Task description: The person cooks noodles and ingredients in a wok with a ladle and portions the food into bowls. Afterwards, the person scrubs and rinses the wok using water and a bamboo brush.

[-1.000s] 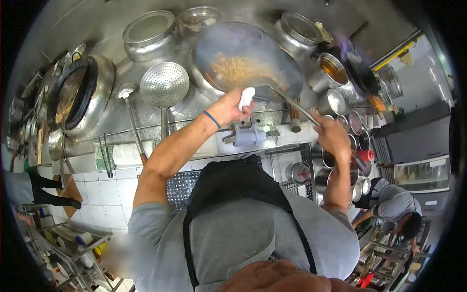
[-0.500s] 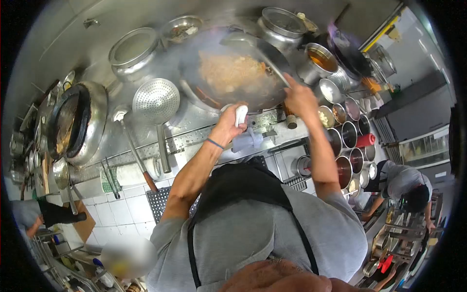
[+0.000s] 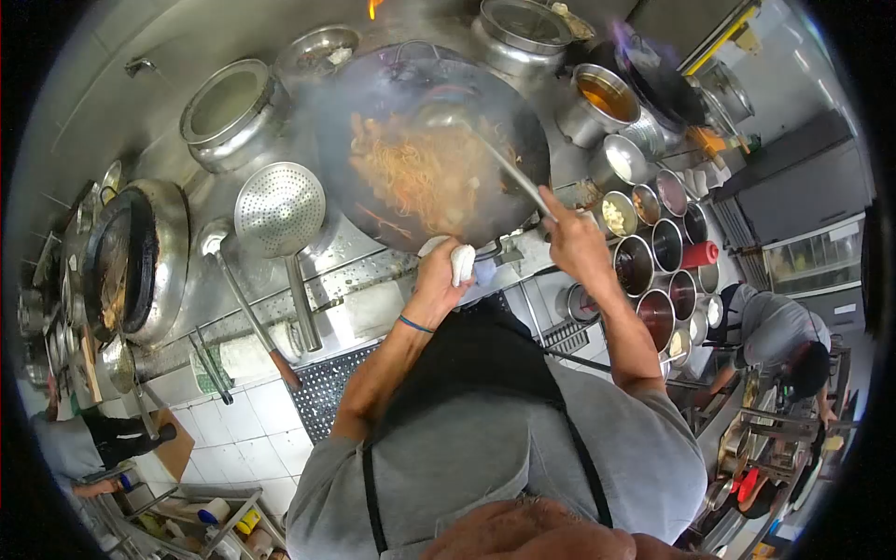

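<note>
A large dark wok holds steaming noodles. At the wok's near rim, my left hand is closed round a folded white cloth. My right hand grips the handle of a metal ladle, whose bowl rests among the noodles and is partly veiled by steam. A blue band circles my left wrist.
Left of the wok lie a perforated skimmer and a long-handled ladle. A second wok stands far left. Several sauce pots sit at the right, near a steel pot. A co-worker bends at the right.
The wok has come nearer to me, with my left hand at its rim. The ladle has moved from the wok's far side down into the noodles. A small flame now shows at the top.
</note>
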Demonstrator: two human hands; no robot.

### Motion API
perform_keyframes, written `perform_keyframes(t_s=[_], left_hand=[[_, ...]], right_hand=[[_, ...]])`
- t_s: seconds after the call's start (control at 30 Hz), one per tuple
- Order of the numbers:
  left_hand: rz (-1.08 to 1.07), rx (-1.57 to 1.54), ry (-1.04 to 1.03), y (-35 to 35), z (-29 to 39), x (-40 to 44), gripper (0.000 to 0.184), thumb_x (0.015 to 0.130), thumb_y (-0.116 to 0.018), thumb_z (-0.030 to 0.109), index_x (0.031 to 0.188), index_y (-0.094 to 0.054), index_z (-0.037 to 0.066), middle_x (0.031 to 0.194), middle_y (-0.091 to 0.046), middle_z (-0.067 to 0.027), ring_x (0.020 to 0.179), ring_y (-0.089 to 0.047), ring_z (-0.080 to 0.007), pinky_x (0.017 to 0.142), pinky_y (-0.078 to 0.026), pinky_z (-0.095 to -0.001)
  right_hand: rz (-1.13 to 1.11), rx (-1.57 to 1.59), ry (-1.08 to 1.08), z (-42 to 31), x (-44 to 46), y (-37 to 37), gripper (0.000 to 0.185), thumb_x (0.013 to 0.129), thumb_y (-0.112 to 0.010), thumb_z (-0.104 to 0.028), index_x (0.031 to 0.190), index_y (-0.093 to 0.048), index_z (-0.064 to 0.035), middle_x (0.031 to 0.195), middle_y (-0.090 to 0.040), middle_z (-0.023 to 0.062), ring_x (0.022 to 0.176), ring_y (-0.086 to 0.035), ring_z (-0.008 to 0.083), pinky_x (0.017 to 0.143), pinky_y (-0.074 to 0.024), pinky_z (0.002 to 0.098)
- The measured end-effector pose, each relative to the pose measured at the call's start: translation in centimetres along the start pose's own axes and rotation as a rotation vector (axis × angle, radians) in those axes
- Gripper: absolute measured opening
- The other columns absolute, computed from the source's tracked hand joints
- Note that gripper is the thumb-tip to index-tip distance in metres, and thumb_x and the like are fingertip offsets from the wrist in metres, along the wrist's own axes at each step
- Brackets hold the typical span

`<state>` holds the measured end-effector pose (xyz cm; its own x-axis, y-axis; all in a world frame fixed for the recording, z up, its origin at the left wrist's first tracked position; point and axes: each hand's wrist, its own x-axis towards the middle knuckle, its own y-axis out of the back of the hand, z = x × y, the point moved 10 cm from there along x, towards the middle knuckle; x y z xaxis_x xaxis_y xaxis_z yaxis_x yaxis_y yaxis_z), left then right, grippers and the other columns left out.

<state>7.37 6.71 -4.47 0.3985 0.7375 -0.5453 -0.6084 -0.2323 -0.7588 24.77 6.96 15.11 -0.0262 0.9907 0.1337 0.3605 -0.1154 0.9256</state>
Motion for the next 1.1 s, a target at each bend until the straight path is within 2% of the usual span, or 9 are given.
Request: perform_keyframes(t_s=[0.1, 0.2, 0.37, 0.43, 0.57, 0.67, 0.8, 0.93, 1.1], left_hand=[[-0.015, -0.031, -0.011, 0.1, 1.6, 1.8, 0.014, 0.094, -0.055, 0.022, 0.086, -0.055, 0.011, 0.067, -0.055, -0.0047, 0.053, -0.054, -0.0207, 0.040, -0.037, -0.0309], [-0.001, -0.043, -0.059, -0.5, 2.9, 2.9, 0.015, 0.095, -0.054, 0.023, 0.087, -0.055, 0.010, 0.067, -0.055, -0.0052, 0.055, -0.055, -0.0211, 0.040, -0.037, -0.0309], [0.083, 0.019, 0.015, -0.1, 0.5, 2.1, 0.012, 0.095, -0.051, 0.021, 0.086, -0.055, 0.014, 0.067, -0.055, -0.0030, 0.053, -0.053, -0.0188, 0.039, -0.034, -0.0331], [0.046, 0.012, 0.027, -0.1, 0.1, 2.3, 0.017, 0.094, -0.053, 0.025, 0.086, -0.056, 0.010, 0.067, -0.055, -0.0066, 0.055, -0.055, -0.0214, 0.039, -0.036, -0.0293], [0.066, 0.017, 0.001, -1.7, 1.5, 2.1, 0.018, 0.094, -0.052, 0.025, 0.085, -0.056, 0.010, 0.066, -0.054, -0.0063, 0.054, -0.055, -0.0206, 0.039, -0.035, -0.0286], [0.067, 0.008, -0.041, -2.1, 4.4, 3.6, 0.018, 0.094, -0.052, 0.025, 0.084, -0.056, 0.010, 0.065, -0.054, -0.0059, 0.054, -0.056, -0.0202, 0.038, -0.035, -0.0286], [0.006, -0.063, -0.143, -0.1, 8.1, 8.0, 0.016, 0.094, -0.052, 0.024, 0.085, -0.056, 0.011, 0.064, -0.054, -0.0053, 0.053, -0.056, -0.0198, 0.036, -0.036, -0.0289], [0.099, 0.125, -0.054, -1.7, 5.0, -0.3, 0.017, 0.094, -0.053, 0.023, 0.084, -0.056, 0.010, 0.063, -0.054, -0.0050, 0.051, -0.055, -0.0185, 0.036, -0.036, -0.0281], [0.041, -0.029, 0.003, -0.4, 4.5, 3.4, 0.018, 0.096, -0.051, 0.025, 0.088, -0.056, 0.011, 0.069, -0.056, -0.0053, 0.052, -0.053, -0.0183, 0.037, -0.036, -0.0278]], right_hand=[[-0.082, -0.019, 0.129, -0.5, -4.3, -0.4, 0.054, 0.091, -0.059, -0.008, 0.143, -0.051, -0.0193, 0.088, -0.068, 0.0238, 0.075, -0.067, 0.0417, 0.070, -0.0528, 0.0508], [-0.200, 0.058, 0.059, 2.1, -4.7, 3.0, 0.055, 0.090, -0.061, -0.008, 0.141, -0.053, -0.0234, 0.088, -0.068, 0.0240, 0.072, -0.068, 0.0399, 0.068, -0.0537, 0.0499], [-0.016, 0.029, -0.022, 1.2, 5.4, 1.0, 0.051, 0.090, -0.058, -0.011, 0.140, -0.053, -0.0196, 0.098, -0.068, 0.0258, 0.094, -0.066, 0.0419, 0.083, -0.0512, 0.0509], [-0.067, 0.026, -0.054, 1.2, 9.9, -2.6, 0.049, 0.091, -0.058, -0.017, 0.140, -0.052, -0.0187, 0.109, -0.067, 0.0247, 0.101, -0.065, 0.0419, 0.088, -0.0502, 0.0503], [-0.248, 0.052, 0.185, -1.8, 10.7, -6.4, 0.049, 0.093, -0.057, -0.016, 0.141, -0.051, -0.0226, 0.106, -0.067, 0.0258, 0.098, -0.063, 0.0457, 0.087, -0.0480, 0.0530], [-0.280, 0.001, 0.185, -2.6, 6.7, -3.6, 0.048, 0.094, -0.057, -0.017, 0.141, -0.051, -0.0248, 0.095, -0.069, 0.0232, 0.088, -0.065, 0.0459, 0.081, -0.0497, 0.0536], [-0.250, -0.120, 0.120, -1.6, 2.9, 3.1, 0.049, 0.093, -0.059, -0.014, 0.140, -0.053, -0.0254, 0.099, -0.070, 0.0207, 0.087, -0.065, 0.0440, 0.078, -0.0514, 0.0507], [-0.035, -0.055, 0.134, 1.5, 0.0, 8.6, 0.049, 0.092, -0.059, -0.007, 0.137, -0.057, -0.0249, 0.099, -0.069, 0.0217, 0.088, -0.067, 0.0420, 0.079, -0.0522, 0.0477], [0.061, 0.004, -0.014, 2.6, -1.6, 10.9, 0.049, 0.094, -0.058, -0.006, 0.139, -0.055, -0.0247, 0.096, -0.067, 0.0259, 0.086, -0.065, 0.0447, 0.075, -0.0504, 0.0449]])
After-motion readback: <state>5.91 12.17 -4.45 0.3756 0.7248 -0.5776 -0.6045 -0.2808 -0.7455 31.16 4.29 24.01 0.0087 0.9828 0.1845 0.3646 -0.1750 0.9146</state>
